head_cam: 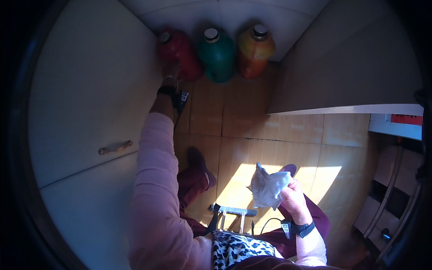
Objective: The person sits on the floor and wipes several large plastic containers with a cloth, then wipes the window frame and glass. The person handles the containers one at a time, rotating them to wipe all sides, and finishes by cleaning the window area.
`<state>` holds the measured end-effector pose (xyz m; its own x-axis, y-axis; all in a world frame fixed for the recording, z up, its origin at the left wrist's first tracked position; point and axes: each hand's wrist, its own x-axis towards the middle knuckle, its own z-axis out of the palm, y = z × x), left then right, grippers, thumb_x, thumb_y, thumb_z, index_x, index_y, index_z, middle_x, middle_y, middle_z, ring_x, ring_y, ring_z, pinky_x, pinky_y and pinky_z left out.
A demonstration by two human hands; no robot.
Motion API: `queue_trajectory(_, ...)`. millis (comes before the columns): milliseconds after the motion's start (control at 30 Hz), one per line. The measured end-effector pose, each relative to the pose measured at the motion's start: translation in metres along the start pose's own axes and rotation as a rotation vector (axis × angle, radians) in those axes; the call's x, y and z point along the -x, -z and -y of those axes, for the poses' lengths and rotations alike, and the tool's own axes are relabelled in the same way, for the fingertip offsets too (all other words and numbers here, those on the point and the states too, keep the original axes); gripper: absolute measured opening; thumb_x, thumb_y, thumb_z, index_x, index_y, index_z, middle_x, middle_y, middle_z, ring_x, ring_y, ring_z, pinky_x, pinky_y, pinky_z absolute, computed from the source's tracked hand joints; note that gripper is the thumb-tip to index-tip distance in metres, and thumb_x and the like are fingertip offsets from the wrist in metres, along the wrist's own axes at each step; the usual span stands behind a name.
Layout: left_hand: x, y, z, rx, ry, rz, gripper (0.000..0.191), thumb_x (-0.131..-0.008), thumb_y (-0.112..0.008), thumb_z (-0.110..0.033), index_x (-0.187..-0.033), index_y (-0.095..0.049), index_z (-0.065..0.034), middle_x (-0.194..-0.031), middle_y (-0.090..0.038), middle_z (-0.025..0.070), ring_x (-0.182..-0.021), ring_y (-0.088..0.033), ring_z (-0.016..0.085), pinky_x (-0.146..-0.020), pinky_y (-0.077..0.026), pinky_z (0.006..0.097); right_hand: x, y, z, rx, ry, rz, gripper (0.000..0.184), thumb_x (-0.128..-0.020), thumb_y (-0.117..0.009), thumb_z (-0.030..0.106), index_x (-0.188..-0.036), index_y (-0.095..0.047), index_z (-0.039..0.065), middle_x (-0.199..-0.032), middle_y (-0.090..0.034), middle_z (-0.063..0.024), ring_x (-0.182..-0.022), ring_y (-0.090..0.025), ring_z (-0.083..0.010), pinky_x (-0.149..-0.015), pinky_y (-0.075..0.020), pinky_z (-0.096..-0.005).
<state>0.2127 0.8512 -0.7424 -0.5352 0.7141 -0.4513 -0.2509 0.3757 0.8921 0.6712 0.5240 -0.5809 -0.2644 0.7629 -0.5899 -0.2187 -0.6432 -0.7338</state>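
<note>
Three large bottles or flasks stand in a row against the wall: a red one (pixel 182 54), a green one (pixel 216 55) and a yellow and orange one (pixel 256 52). My left hand (pixel 171 70) reaches to the near left side of the red one; it is dark and blurred there, so its fingers and any grip do not show clearly. Over my right thigh, in sunlight, my right hand (pixel 295 199) holds a crumpled white cloth (pixel 268 189). Both wrists wear black straps with small cabled devices.
A white cabinet with a metal handle (pixel 115 147) stands close on the left. At the upper right a pale panel (pixel 344 67) juts over the wood-patterned floor (pixel 270 126). A small wooden frame with a padded bar (pixel 236 211) is between my legs. Drawer-like furniture (pixel 384 199) stands far right.
</note>
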Motion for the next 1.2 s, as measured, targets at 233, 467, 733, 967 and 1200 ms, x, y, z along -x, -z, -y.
queue_trajectory(233, 0.022, 0.009, 0.043, -0.095, -0.01, -0.075, 0.026, -0.079, -0.067, -0.026, -0.095, -0.063, -0.0056, -0.083, -0.062, 0.006, -0.072, -0.06, 0.016, -0.056, -0.05, 0.0398, 0.001, 0.002, -0.001, 0.028, 0.009, 0.011, 0.019, -0.09, -0.06, 0.012, -0.105, -0.065, 0.003, -0.09, -0.066, 0.0011, -0.079, -0.06, -0.0059, -0.073, -0.0477, -0.0212)
queue_trajectory(467, 0.117, 0.032, 0.089, 0.034, 0.014, 0.029, 0.021, -0.082, -0.065, -0.025, -0.093, -0.062, -0.0072, -0.077, -0.062, 0.0019, -0.071, -0.062, 0.015, -0.056, -0.05, 0.0329, 0.009, 0.008, -0.019, 0.067, 0.09, -0.029, 0.022, -0.093, -0.055, 0.014, -0.109, -0.063, 0.002, -0.096, -0.065, -0.0012, -0.086, -0.06, -0.0079, -0.077, -0.0475, -0.0233)
queue_trajectory(733, 0.279, 0.052, 0.142, -0.251, -0.079, 0.326, 0.015, -0.081, -0.064, -0.022, -0.084, -0.061, -0.0077, -0.074, -0.06, 0.0014, -0.069, -0.062, 0.014, -0.059, -0.054, 0.0313, 0.045, 0.021, -0.052, 0.18, 0.287, -0.237, 0.02, -0.095, -0.053, 0.015, -0.107, -0.061, 0.002, -0.095, -0.065, -0.0037, -0.087, -0.06, -0.0102, -0.08, -0.0487, -0.0278)
queue_trajectory(967, 0.365, 0.045, 0.193, -0.305, -0.016, 0.588, 0.018, -0.078, -0.065, -0.021, -0.08, -0.065, -0.0037, -0.068, -0.064, 0.0043, -0.06, -0.063, 0.014, -0.055, -0.05, 0.0286, 0.014, 0.007, -0.115, 0.51, 0.822, -0.636, 0.032, -0.08, -0.05, -0.007, -0.109, -0.063, 0.003, -0.093, -0.061, -0.0107, -0.084, -0.063, -0.0226, -0.075, -0.0505, -0.0316)
queue_trajectory(1200, 0.402, 0.058, 0.23, -0.746, -0.476, 0.746, 0.027, -0.079, -0.069, -0.024, -0.096, -0.067, -0.0031, -0.086, -0.069, 0.0114, -0.08, -0.066, 0.024, -0.07, -0.05, 0.0356, -0.006, -0.028, -0.177, 0.644, 1.156, -0.632, 0.057, -0.072, -0.045, -0.013, -0.124, -0.055, 0.007, -0.129, -0.048, -0.0159, -0.122, -0.044, -0.0345, -0.103, -0.0366, -0.0397)
